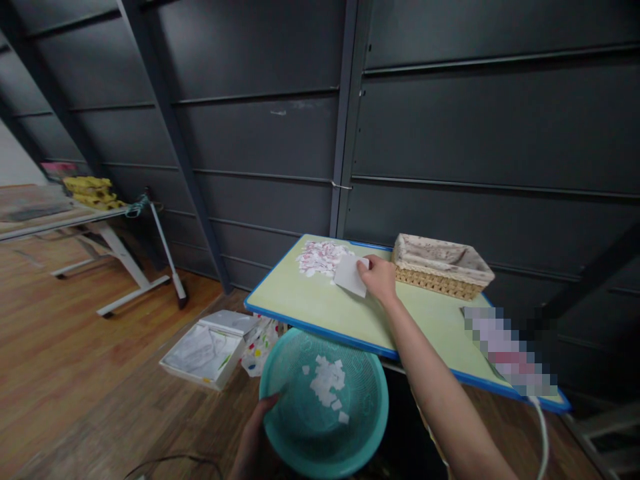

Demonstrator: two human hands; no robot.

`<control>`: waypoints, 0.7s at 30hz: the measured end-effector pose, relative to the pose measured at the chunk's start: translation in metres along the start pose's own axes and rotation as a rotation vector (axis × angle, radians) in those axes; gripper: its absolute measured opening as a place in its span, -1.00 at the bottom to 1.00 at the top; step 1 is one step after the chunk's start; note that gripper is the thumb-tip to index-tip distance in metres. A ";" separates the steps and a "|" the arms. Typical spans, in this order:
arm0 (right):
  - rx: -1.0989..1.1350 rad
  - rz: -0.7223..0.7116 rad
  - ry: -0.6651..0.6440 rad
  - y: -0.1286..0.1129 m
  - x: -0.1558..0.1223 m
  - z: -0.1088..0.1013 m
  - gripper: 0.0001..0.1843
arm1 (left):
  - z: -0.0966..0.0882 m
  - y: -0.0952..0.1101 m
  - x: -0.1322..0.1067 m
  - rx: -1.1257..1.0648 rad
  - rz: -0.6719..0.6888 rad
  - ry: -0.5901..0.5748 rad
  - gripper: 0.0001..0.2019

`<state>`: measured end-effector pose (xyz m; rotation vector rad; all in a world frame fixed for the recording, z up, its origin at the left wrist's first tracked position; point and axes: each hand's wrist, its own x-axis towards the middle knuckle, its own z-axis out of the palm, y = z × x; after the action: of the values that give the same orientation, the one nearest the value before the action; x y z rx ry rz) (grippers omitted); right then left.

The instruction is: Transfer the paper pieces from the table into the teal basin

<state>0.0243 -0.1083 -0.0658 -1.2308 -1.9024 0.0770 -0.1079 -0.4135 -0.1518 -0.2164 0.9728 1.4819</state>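
A right hand (380,279) pinched a white card (351,275) beside the paper scraps (323,257) on the worktop (320,303). The left hand (260,423) kept a closed grip on the rim of a teal basin (295,427) below the near edge. Sweeping seemed to be midway, and the heap needed drawing toward that edge.

Basin (367,427): solid teal, holding white paper scraps (327,381). Tabletop (310,303): pale yellow-green, bordered by a bright blue edge. Scrap pile (323,257): white mixed with pink. Card (351,275): plain white. Basket (440,280): tan wicker weave with a pale, faintly printed lining. Bag (260,343) on the floor: white with red, yellow, blue and green dots. Wall (260,133): dark grey. Floor (75,360): reddish-brown wood grain.
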 end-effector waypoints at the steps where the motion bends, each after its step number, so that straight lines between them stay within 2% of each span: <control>1: -0.003 0.016 0.016 0.001 0.001 0.000 -0.66 | 0.000 0.002 0.010 0.012 0.006 0.011 -0.45; 3: -0.003 0.038 0.031 0.002 0.002 0.000 -0.66 | -0.001 0.004 0.022 0.043 0.052 0.016 -0.28; 5: 0.005 0.044 0.022 0.002 0.002 0.000 -0.66 | -0.002 0.004 0.023 0.055 0.067 -0.004 -0.20; 11: -0.011 0.037 0.036 0.003 0.003 -0.001 -0.67 | 0.003 0.000 0.015 0.033 0.094 0.029 -0.20; 16: -0.007 0.001 0.003 0.004 0.002 -0.005 -0.67 | -0.007 -0.002 0.028 0.043 0.238 0.014 -0.10; 21: 0.050 -0.052 -0.030 0.006 -0.008 -0.015 -0.64 | -0.012 0.001 0.035 0.008 0.123 -0.004 -0.10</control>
<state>0.0399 -0.1171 -0.0636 -1.1527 -1.9454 0.1151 -0.1204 -0.3960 -0.1819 -0.1498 1.0030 1.5891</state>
